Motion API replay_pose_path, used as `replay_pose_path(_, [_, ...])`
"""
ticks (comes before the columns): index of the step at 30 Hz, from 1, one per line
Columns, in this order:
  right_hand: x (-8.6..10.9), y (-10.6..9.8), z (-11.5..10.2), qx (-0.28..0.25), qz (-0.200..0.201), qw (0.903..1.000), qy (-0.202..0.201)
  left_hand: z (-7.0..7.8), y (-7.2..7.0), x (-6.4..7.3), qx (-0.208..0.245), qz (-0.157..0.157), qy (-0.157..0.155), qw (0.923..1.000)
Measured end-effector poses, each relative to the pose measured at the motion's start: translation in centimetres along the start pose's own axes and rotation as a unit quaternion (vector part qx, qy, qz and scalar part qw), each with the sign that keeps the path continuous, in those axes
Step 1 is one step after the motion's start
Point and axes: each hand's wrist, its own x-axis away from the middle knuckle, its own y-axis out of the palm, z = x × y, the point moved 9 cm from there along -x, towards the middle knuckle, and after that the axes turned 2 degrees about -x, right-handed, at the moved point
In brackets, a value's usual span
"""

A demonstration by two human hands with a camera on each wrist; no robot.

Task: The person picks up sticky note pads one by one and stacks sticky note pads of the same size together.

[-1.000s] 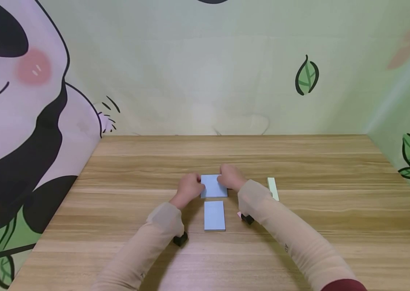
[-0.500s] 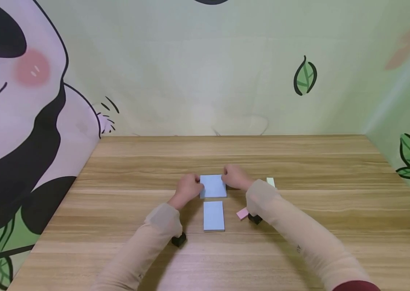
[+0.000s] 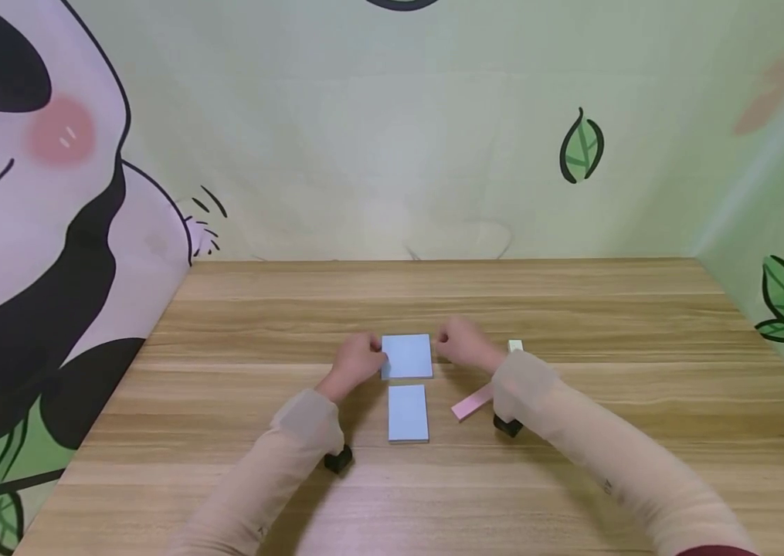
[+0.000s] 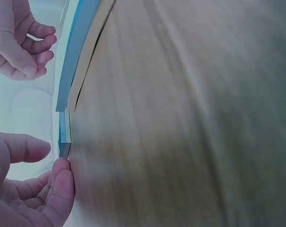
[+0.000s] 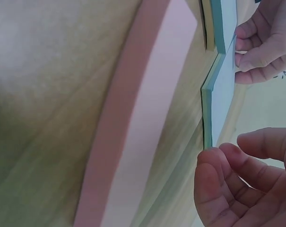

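A blue square sticky note pad (image 3: 406,356) lies flat on the wooden table. Just nearer to me sits a blue rectangular sticky note pad (image 3: 408,414). My left hand (image 3: 353,359) has its fingertips right at the square pad's left edge; in the left wrist view its thumb (image 4: 36,149) stands apart from the fingers. On the other side, a small gap separates my right hand (image 3: 466,344) from that pad. In the right wrist view the right fingers (image 5: 209,182) are loosely bent, with nothing between them and the thumb.
A pink strip-shaped block (image 3: 471,402) lies slanted beside the right wrist, partly under the sleeve in view. Behind that forearm, the end of a pale green strip (image 3: 515,345) shows. A panda-printed backdrop (image 3: 392,154) rises behind the table (image 3: 259,309).
My right hand has let go of the square pad's right edge and moved right, uncovering more of the pink strip. The left hand stays at the left edge; the pads lie as before.
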Motion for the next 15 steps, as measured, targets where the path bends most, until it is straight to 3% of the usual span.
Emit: replay_pose_path(15, [2.2, 0.4, 0.1, -0.001, -0.029, 0.9995, -0.011, 0.5, -0.4, 0.5, -0.012, 0.022, 0.016, 0.9996])
